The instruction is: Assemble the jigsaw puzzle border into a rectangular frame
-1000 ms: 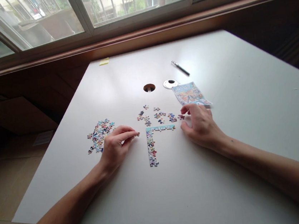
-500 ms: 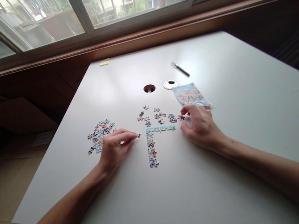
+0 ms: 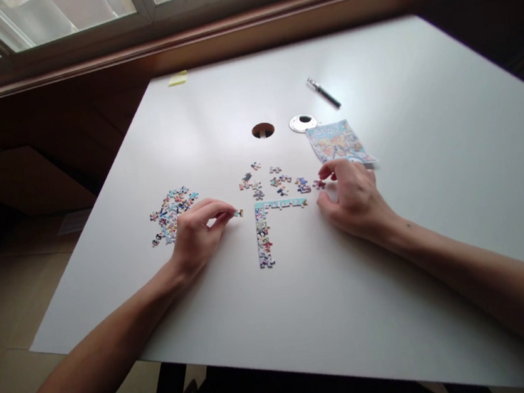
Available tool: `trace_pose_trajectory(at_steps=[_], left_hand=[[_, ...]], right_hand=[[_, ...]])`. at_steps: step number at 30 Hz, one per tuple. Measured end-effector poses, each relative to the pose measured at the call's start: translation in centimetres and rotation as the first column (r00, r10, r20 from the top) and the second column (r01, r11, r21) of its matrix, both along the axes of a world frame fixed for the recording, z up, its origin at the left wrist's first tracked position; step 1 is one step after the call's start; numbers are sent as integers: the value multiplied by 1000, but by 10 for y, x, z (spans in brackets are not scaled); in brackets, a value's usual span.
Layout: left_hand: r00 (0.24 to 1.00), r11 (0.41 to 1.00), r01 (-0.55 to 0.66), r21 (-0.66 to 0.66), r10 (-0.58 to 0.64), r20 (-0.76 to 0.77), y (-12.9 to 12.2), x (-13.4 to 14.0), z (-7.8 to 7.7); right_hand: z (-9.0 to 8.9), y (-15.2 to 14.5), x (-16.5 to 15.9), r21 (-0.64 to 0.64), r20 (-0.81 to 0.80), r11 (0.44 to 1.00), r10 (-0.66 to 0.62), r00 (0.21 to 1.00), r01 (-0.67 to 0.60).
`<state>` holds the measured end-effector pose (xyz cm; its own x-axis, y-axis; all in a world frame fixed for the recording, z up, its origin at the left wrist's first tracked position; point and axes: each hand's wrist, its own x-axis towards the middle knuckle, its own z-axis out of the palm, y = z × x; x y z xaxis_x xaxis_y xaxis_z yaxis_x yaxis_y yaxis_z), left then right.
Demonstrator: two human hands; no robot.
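Observation:
Between thumb and fingertips my left hand (image 3: pixel 200 232) pinches a small jigsaw puzzle piece (image 3: pixel 239 213), just left of a joined L-shaped puzzle border (image 3: pixel 263 237). The border has a blue top strip and a colourful left side. My right hand (image 3: pixel 352 199) rests on the table beyond the strip's right end, thumb and fingers apart. Near its fingertips lies a reddish puzzle piece (image 3: pixel 319 184); I see no piece in its grasp. Several loose pieces (image 3: pixel 280 180) are scattered above the border. A pile of puzzle pieces (image 3: pixel 169 213) lies left, partly behind my left hand.
The white table (image 3: pixel 305 324) holds a colourful picture sheet (image 3: pixel 338 140) above my right hand. Farther back are a round hole (image 3: pixel 263 131), its loose cover (image 3: pixel 303 123), and a black pen (image 3: pixel 324 93). A yellow note (image 3: pixel 177 78) sticks at the far left edge.
The camera view has tilted down, so everything on the table appears higher. My left hand still pinches the piece beside the border; my right hand has hardly moved relative to the table.

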<state>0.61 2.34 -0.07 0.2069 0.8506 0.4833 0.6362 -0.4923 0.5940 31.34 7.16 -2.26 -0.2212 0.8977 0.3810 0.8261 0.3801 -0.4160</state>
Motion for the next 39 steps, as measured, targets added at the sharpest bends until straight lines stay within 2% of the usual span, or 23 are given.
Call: trace_pose_trajectory(at_steps=[3, 11, 22, 24, 31, 39], left_hand=[[1000, 999, -24, -23, 24, -6, 0, 1, -1], [988, 986, -76, -151, 95, 122, -3, 4, -3], [990, 986, -47, -160, 68, 127, -3, 4, -2], [993, 988, -38, -151, 54, 104, -3, 3, -2], [989, 985, -31, -172, 4, -151, -2, 0, 0], [973, 993, 121, -7, -120, -199, 2, -2, -8]], right_hand=[[-1, 0, 0, 0, 0, 1000, 3, 1000, -3], [-1, 0, 1, 0, -4, 1000, 7, 1000, -7], [-1, 0, 1, -2, -7, 1000, 30, 1000, -30], [0, 0, 1, -11, -6, 999, 31, 1000, -31], [-2, 1, 1, -10, -16, 1000, 20, 1000, -20], [0, 0, 0, -32, -37, 999, 26, 999, -27]])
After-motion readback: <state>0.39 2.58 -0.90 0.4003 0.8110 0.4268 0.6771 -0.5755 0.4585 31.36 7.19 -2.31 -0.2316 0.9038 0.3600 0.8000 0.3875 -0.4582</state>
